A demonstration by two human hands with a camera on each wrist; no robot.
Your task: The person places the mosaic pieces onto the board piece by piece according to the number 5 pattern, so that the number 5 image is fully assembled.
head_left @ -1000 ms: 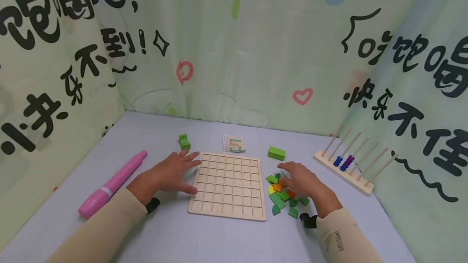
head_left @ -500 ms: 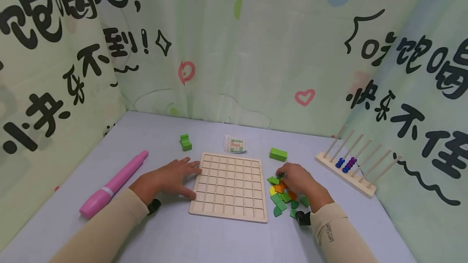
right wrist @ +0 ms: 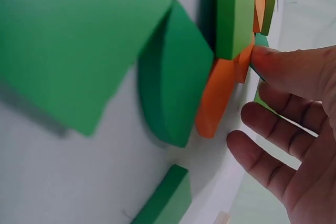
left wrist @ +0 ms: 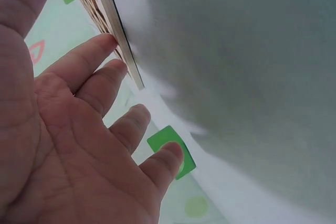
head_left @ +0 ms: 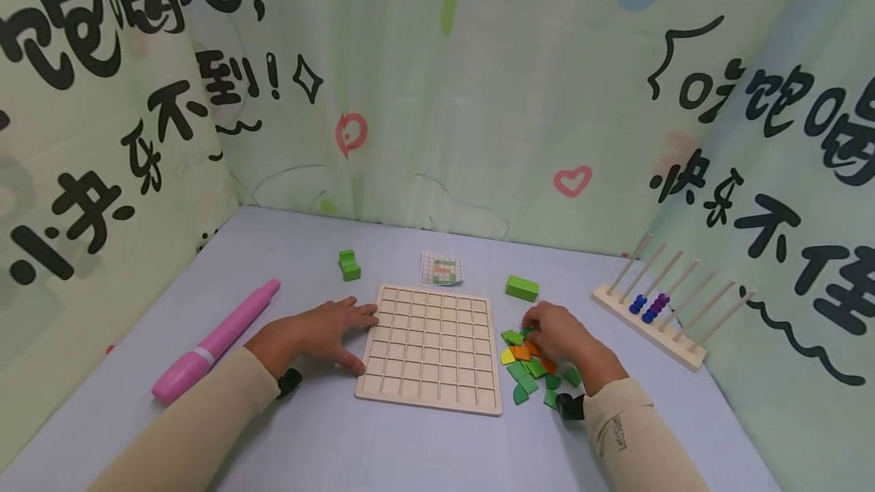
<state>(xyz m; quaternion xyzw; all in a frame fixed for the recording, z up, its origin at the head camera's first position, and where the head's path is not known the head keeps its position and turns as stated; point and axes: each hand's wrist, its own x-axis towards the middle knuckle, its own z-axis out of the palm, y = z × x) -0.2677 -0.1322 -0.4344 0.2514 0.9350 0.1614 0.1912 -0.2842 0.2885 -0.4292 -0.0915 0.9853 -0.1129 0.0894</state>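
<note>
A wooden grid board lies flat in the middle of the table. At its left edge, my left hand is spread, with thumb and fingertips right at the rim; in the left wrist view the fingers reach along the board's side. My right hand is over a loose heap of coloured wooden tiles right of the board. Its thumb and a finger pinch a dark green tile, mostly hidden behind the thumb. Orange tiles and a green tile lie close by.
Behind the board lies a printed pattern card, between a green stepped block and a green rectangular block. A pink marker-shaped object lies at left. A wooden peg rack with blue and purple beads stands at right.
My right hand has come down into the tile heap and its fingers have closed on a dark green tile. The left hand stays at the board's edge, its fingers slightly lower.
</note>
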